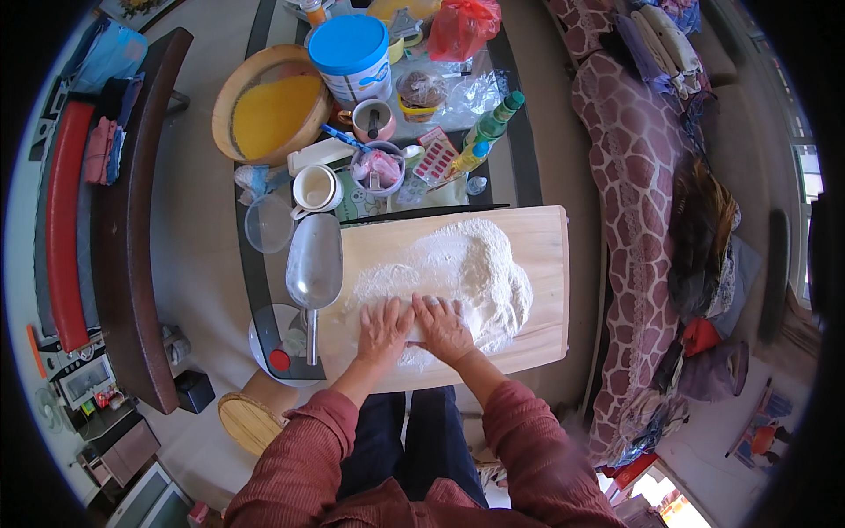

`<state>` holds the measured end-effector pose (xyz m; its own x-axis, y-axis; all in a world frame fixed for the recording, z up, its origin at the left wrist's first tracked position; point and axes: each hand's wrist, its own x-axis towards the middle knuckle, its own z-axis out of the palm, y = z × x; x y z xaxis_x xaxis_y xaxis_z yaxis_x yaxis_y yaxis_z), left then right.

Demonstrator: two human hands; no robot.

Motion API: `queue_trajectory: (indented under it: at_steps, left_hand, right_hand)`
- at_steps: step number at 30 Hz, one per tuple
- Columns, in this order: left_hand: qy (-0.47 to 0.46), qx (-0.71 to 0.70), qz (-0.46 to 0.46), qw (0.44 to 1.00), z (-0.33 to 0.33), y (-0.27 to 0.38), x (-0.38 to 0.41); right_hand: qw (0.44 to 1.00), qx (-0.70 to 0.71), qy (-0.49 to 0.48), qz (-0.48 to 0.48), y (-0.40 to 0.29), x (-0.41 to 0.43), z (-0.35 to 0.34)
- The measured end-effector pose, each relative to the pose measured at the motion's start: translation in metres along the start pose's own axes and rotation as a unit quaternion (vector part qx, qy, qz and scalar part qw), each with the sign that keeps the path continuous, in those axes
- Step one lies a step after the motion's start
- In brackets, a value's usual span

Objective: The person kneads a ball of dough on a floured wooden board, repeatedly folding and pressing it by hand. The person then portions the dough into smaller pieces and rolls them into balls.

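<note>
My left hand point(383, 327) and my right hand point(441, 325) lie side by side, thumbs close together, pressing on a floury white lump of dough point(415, 334). Most of the lump is hidden beneath my palms and fingers. It rests near the front of a wooden board point(544, 264). White flour point(492, 264) spreads over the board, heaped thickest behind and to the right of my right hand. Left of my hands, a metal scoop point(315, 261) lies with its handle towards me, over the board's left edge.
Behind the board stand a white mug point(317, 188), a lilac cup point(377, 173), a blue-lidded tub point(350, 56), a green bottle point(494, 119) and a round wooden sieve point(224, 105) holding yellow grain. A clear plastic bowl point(269, 223) sits left. A wooden stool point(251, 422) is near my left arm.
</note>
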<state>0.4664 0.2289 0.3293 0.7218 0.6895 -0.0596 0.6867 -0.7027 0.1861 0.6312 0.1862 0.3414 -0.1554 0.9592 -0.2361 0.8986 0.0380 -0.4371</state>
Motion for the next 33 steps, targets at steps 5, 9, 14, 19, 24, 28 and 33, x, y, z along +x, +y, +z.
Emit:
queue_trajectory:
  at_steps: [5, 9, 14, 19, 24, 28, 33]
  left_hand:
    - [-0.036, -0.063, 0.004, 0.997, -0.016, -0.019, 0.038]
    - [-0.056, -0.152, -0.029, 0.986, -0.024, -0.029, 0.041]
    - [-0.047, -0.059, 0.007, 0.997, -0.037, -0.031, -0.012]
    - [-0.031, -0.069, -0.026, 0.997, -0.016, -0.038, -0.017]
    - [-0.05, -0.095, -0.058, 0.993, -0.012, -0.05, 0.006]
    - [-0.06, -0.098, -0.043, 0.992, -0.02, -0.034, 0.004]
    - [-0.113, -0.119, 0.066, 0.984, -0.04, -0.011, 0.009]
  right_hand:
    - [0.999, 0.025, 0.014, 0.027, 0.014, 0.024, -0.002]
    - [0.999, 0.045, 0.02, 0.011, 0.015, 0.022, -0.006]
    - [0.995, -0.065, 0.054, -0.059, 0.017, -0.025, -0.008]
    - [0.996, -0.066, 0.033, -0.047, 0.016, -0.013, 0.001]
    - [0.999, -0.009, -0.006, -0.033, 0.026, 0.01, -0.014]
    - [0.998, -0.022, 0.054, 0.004, 0.02, -0.014, 0.009]
    - [0.962, 0.082, 0.25, 0.077, -0.032, -0.035, 0.064]
